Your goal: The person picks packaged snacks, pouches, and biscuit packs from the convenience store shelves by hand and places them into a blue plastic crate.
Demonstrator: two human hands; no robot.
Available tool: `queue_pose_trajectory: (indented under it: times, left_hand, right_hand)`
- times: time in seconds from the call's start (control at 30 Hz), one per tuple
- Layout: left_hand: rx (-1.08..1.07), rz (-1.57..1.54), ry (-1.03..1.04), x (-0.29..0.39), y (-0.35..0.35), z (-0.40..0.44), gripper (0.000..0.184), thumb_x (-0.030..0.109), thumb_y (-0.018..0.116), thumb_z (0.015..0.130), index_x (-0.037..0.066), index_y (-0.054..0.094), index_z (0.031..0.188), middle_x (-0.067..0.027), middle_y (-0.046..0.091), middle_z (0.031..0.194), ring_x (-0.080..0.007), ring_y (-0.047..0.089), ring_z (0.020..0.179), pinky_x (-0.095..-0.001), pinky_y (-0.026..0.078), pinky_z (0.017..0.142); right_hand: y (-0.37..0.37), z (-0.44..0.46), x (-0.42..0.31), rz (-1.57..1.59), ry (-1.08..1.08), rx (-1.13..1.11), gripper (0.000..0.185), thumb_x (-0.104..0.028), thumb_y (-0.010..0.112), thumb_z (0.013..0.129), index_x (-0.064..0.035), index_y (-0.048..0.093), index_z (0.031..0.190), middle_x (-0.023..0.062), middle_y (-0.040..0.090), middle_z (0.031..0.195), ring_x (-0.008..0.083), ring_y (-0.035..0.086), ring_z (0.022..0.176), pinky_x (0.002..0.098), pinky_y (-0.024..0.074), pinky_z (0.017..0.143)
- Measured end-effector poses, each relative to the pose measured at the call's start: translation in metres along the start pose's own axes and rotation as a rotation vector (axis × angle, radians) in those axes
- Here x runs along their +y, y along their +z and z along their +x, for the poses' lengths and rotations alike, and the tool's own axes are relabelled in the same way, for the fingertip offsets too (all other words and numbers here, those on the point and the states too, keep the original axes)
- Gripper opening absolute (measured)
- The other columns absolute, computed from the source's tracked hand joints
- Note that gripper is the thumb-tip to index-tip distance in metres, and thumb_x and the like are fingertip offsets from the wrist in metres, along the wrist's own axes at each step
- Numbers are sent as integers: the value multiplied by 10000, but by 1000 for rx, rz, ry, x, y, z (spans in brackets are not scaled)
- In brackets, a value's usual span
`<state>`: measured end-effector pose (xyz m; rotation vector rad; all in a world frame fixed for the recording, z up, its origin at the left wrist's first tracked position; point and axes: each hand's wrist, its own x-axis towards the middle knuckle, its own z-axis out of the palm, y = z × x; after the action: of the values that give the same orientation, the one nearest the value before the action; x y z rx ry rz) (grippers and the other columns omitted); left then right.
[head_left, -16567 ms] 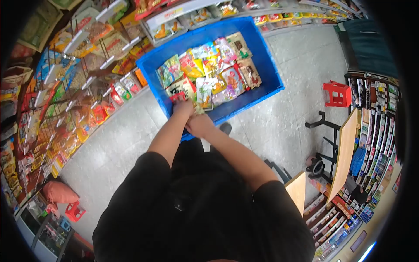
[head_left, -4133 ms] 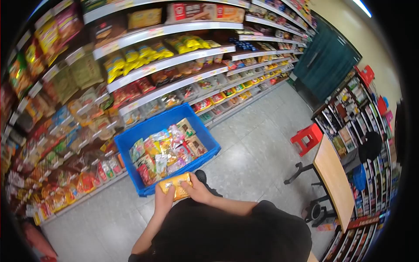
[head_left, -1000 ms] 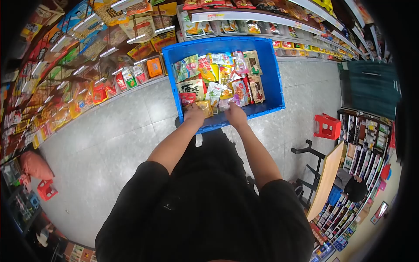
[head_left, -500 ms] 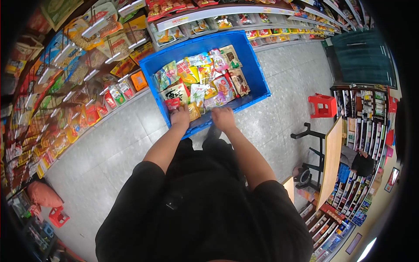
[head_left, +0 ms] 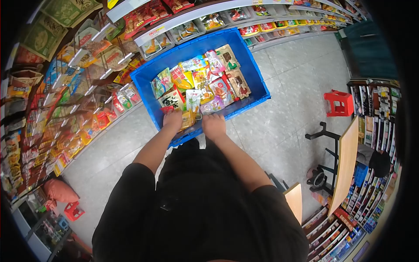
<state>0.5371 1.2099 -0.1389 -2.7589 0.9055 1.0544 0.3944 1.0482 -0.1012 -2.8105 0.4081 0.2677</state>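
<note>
Two bare hands are held at the near side of a blue bin (head_left: 256,72), in which many snack packets (head_left: 179,78) are laid close together. The left hand (head_left: 173,120) is lowered into its near left corner, beside a yellow packet (head_left: 188,119); its fingers are bent, but whether anything is gripped cannot be told. The right hand (head_left: 214,126) is placed at the near wall, just below a purple packet (head_left: 212,106), with its fingers curled; whether the wall or a packet is held cannot be told. The yellow packet is set between the hands, inside the bin. Brown packets (head_left: 238,84) are lined along the bin's right side. Beyond the bin, shelves (head_left: 190,16) are stocked with packaged snacks, and more packets are hung to its left. Well to the bin's right, a red stool (head_left: 339,104) and a table (head_left: 345,159) are placed; a person (head_left: 379,163) is seen behind the table.
</note>
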Motion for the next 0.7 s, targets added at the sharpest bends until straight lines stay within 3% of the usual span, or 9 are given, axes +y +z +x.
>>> queue_pose_trajectory:
  times: [0.17,0.33,0.47,0.67,0.7]
  left_hand:
    - [25,-210,-8,-18,6,-7,560,278,730,834,100,511,1318,-177,568,1270,-374,547,1205,-467,476,998]
    - [115,-314,-31,-21,-1,-18,513,277,714,854,66,546,1291,-207,571,1236,-379,551,1184,-458,472,986]
    - [221,-452,0,-30,-15,4,461,293,688,885,30,575,1247,-225,601,1188,-396,563,1146,-431,476,956]
    - [105,-563,-113,-36,-83,79,490,357,643,935,-21,565,1237,-226,656,1162,-377,639,1062,-399,500,900]
    - [136,-827,-103,-31,-92,93,512,386,638,934,-21,568,1237,-225,661,1165,-357,646,1073,-396,502,897]
  right_hand:
    - [-9,13,14,59,-73,-167,233,-294,550,911,-103,675,957,76,711,952,266,652,982,452,451,913]
    - [-10,33,34,173,-189,-289,283,-320,535,926,-91,683,1002,80,710,974,275,650,1030,465,483,869]
    - [-15,33,39,189,-244,-225,292,-325,548,917,-68,687,939,97,709,942,286,665,952,461,504,811]
    - [-8,33,40,214,-304,-178,283,-317,563,900,-61,682,870,105,701,895,280,668,866,455,511,758]
    - [-9,33,40,217,-295,-179,275,-314,567,895,-65,678,864,102,698,891,276,664,870,452,509,761]
